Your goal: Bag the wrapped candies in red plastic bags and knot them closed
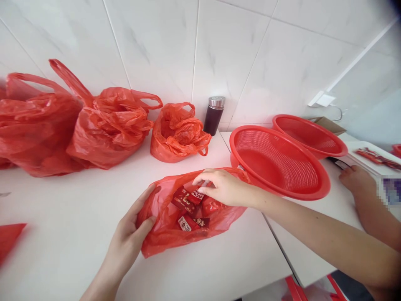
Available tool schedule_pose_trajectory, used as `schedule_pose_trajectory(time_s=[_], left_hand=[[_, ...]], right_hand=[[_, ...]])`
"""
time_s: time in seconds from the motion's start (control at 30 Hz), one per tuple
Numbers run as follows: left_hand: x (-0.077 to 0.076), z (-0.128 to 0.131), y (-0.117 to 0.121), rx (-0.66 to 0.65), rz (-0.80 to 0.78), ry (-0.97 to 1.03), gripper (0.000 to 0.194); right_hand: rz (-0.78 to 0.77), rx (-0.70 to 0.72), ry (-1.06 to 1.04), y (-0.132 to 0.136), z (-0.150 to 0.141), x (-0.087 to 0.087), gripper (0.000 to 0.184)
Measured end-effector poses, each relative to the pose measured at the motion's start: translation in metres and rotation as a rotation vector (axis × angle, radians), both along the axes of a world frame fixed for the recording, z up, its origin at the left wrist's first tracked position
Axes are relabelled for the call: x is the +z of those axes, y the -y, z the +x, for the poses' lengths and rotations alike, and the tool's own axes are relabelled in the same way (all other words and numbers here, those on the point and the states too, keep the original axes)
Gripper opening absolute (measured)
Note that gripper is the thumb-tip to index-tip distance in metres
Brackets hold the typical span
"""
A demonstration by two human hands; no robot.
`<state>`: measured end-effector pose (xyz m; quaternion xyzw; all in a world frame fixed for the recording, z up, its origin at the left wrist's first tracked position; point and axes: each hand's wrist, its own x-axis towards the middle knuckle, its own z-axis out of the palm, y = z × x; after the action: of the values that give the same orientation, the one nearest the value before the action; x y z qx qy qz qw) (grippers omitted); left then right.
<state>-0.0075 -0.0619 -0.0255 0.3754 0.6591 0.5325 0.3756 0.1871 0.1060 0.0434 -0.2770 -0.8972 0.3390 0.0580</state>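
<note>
A red plastic bag (188, 239) lies on its base on the white table, its mouth spread toward me. Small red snack packets (184, 200), some with white lettering, show inside it. My left hand (133, 228) is closed on the bag's left rim, thumb on the inner side and fingers outside. Over the bag's mouth reaches my right hand (221, 186), its fingers curled with a gap between thumb and forefinger. Just under its thumb tip is a red packet with white letters (196, 195); I see nothing gripped in that hand.
Several filled red bags (109, 129) stand along the tiled wall, a smaller one (178, 138) beside a dark flask (214, 116). Two red perforated baskets (278, 163) sit at right. Another person's hand (359, 179) rests near a white tray (376, 156). A table seam (278, 238) runs at right.
</note>
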Motion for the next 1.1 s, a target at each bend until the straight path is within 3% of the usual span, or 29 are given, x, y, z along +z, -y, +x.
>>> schedule_pose_trajectory(time_s=[0.13,0.4,0.53,0.6,0.73,0.93,1.03,1.1], left_hand=[[-0.001,0.002,-0.001,0.019,0.018,0.029,0.058],[-0.005,0.0,-0.001,0.016,0.016,0.019,0.059],[-0.005,0.0,0.0,0.023,0.019,0.009,0.061],[-0.004,0.0,0.0,0.024,0.023,0.014,0.06],[-0.003,0.0,-0.001,0.02,0.029,-0.036,0.06],[0.0,-0.001,0.004,-0.009,-0.007,-0.097,0.064],[0.002,0.004,0.018,-0.021,-0.04,-0.306,0.073],[-0.002,0.007,0.03,0.032,-0.085,-0.416,0.081]], right_hand=[[0.003,0.079,0.112,0.012,0.002,-0.002,0.016],[0.18,0.235,0.385,0.046,-0.007,-0.031,0.03],[0.014,0.228,0.3,0.043,-0.006,-0.021,0.021],[0.008,0.183,0.212,0.037,-0.004,-0.014,0.02],[0.232,0.069,0.063,0.022,-0.001,-0.007,0.022],[0.522,0.003,-0.036,0.013,0.02,0.007,0.027],[0.693,-0.101,0.025,0.017,0.045,0.017,0.025],[0.722,-0.183,0.138,0.021,0.062,0.019,0.034]])
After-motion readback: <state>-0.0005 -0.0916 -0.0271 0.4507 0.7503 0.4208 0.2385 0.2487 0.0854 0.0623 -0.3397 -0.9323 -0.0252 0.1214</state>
